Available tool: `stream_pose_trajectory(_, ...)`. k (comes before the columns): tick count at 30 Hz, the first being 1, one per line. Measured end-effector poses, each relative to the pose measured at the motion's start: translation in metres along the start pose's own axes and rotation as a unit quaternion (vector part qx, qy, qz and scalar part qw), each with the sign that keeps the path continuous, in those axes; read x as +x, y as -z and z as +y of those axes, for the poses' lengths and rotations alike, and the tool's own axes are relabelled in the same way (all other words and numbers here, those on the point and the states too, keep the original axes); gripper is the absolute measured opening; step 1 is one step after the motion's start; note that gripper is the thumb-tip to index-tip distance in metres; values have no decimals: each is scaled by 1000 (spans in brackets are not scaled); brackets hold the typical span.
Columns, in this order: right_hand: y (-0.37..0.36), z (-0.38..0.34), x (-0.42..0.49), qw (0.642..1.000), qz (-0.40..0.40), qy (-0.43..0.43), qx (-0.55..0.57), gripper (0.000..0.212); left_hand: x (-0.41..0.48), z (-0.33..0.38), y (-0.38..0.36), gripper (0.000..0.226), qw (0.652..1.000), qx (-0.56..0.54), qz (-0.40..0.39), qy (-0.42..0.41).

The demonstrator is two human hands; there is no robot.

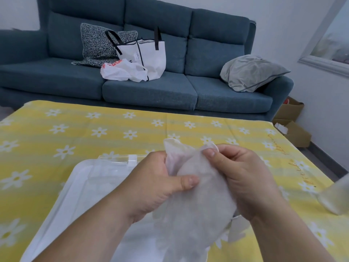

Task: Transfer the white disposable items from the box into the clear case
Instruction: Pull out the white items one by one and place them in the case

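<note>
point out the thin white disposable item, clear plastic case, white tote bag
thin white disposable item (196,197): head view, middle
clear plastic case (113,159): head view, far rim
white tote bag (153,55): head view, front panel

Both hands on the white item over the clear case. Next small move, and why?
Probably lower the white item down and leftward into the clear case. The left hand and right hand both pinch it, lifted off the yellow tablecloth, and the case lies just beneath and left of it. The hands hide much of the case's inside, so go gently.
</note>
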State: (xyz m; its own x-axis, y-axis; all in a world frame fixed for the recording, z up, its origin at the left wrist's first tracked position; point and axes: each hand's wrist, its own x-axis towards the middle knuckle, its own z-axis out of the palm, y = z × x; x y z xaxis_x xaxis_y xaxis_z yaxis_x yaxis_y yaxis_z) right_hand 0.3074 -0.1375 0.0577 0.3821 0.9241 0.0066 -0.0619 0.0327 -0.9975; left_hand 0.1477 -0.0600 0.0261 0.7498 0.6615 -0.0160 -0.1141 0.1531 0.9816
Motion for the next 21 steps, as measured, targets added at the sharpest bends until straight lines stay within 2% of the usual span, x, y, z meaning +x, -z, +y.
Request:
stream_pose_trajectory(3, 5, 3, 2, 987, 5, -79, 138, 36, 1, 1, 2, 36, 998, -37, 42, -16)
stream_pose_trajectory(6, 9, 0, 2, 970, -57, -133, 196, 48, 2, 4, 5, 39, 992, -79, 95, -25)
stream_pose_trajectory(9, 8, 6, 2, 967, -57, -162, 188, 13, 4, 5, 5, 37, 983, -121, 134, -21)
stream_pose_trajectory(10, 6, 7, 3, 968, -50, -173, 175, 10, 4, 6, 5, 35, 980, -130, 147, -18)
stream_pose_trajectory(11, 7, 11, 5, 968, -59, -180, 163, 23, 4, 7, 5, 34, 978, -137, 158, -15)
stream_pose_trajectory(13, 9, 18, 9, 966, -78, -196, 148, 70, 5, 6, 6, 34, 973, -152, 175, -10)
stream_pose_trajectory(14, 9, 18, 9, 965, -88, -202, 143, 86, 5, 6, 7, 35, 970, -159, 182, -6)
stream_pose_trajectory(15, 9, 19, 10, 964, -99, -204, 142, 92, 6, 6, 9, 36, 968, -165, 188, -4)
stream_pose_trajectory(18, 7, 19, 9, 959, -121, -208, 152, 75, 7, 5, 12, 31, 959, -187, 213, -2)
stream_pose_trajectory(21, 1, 23, 10, 961, -69, -215, 157, 32, 7, 5, 12, 26, 955, -197, 222, 2)
